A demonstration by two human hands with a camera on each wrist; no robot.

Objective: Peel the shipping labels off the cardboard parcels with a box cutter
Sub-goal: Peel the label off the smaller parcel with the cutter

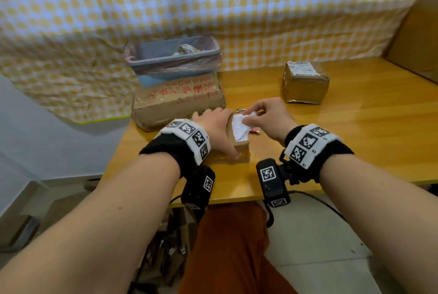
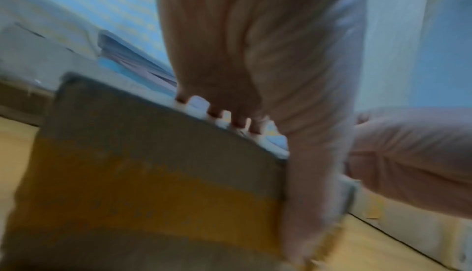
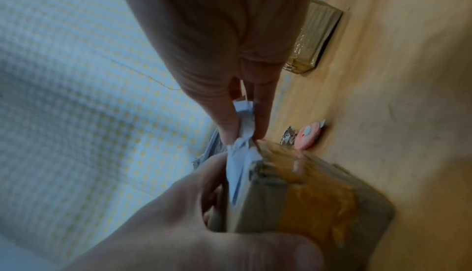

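A small cardboard parcel (image 1: 240, 145) with yellow tape lies near the table's front edge. My left hand (image 1: 215, 128) grips its left side, thumb down the near face (image 2: 306, 204). A white shipping label (image 1: 240, 128) is partly lifted off its top. My right hand (image 1: 267, 116) pinches the crumpled loose end of that label (image 3: 245, 126) between thumb and fingers. A small pink box cutter (image 3: 307, 135) lies on the table just right of the parcel, held by nobody. A second taped parcel (image 1: 305, 83) with a label on top stands further back right.
A larger flat cardboard box (image 1: 177, 102) with red writing lies behind the left hand, a blue bin (image 1: 173, 57) with a plastic liner on it. A checked cloth hangs behind. A torn scrap (image 3: 287, 137) lies beside the cutter. The wooden table (image 1: 355, 139) stretches right.
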